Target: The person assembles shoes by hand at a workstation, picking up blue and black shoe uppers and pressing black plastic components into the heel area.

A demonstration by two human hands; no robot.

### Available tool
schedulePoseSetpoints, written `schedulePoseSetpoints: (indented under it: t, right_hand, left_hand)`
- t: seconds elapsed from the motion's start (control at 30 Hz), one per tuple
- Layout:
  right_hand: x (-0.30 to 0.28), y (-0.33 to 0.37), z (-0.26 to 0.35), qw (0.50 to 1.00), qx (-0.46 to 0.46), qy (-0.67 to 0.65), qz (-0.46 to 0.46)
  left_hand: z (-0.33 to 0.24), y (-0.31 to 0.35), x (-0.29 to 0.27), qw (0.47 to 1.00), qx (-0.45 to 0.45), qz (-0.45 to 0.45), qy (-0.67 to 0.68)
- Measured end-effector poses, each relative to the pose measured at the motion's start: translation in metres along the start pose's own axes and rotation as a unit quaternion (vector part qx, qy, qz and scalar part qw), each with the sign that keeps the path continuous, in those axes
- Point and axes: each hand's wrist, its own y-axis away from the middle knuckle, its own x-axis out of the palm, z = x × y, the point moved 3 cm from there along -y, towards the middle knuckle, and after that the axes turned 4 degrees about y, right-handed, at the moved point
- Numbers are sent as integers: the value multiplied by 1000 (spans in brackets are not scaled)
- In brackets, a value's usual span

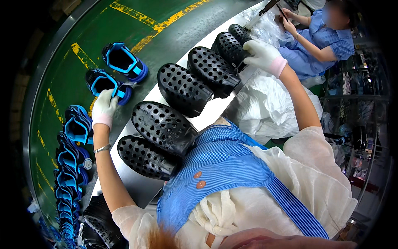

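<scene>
My left hand (105, 108), in a white glove, has its fingers closed on the collar edge of a black and blue shoe (102, 81). A second shoe (124, 61) of the same kind stands just beyond it on the green surface. Over to the right, my gloved right hand (263, 54) grips the narrow end of a black perforated shoe form (230, 46). Its fingertips are partly hidden behind the form. Several more such forms lie in a row along the white ledge, among them a large form (184, 89) and a nearer form (163, 126).
A long line of black and blue shoes (68, 166) runs down the left side. The green surface (95, 25) carries yellow stripes. White plastic bags (269, 106) are heaped right of the ledge (207, 117). Another person (319, 45) sits at the upper right holding a dark flat object.
</scene>
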Motion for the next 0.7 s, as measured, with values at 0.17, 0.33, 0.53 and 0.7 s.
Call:
schedulePoseSetpoints:
  t: [0.17,0.33,0.53,0.7]
  right_hand:
    - [-3,3,-4,999,-22,3,-29]
    - [-39,3,13,1000,-11,0,-20]
    - [-70,-33,110,977,-183,-57,-98]
    - [-55,-70,236,900,-412,-139,-32]
  left_hand:
    - [-10,4,-2,999,-25,-7,18]
    - [-18,16,-20,999,28,-46,6]
    - [-61,10,-60,919,-114,-89,366]
    - [-109,20,-65,663,-29,-62,746]
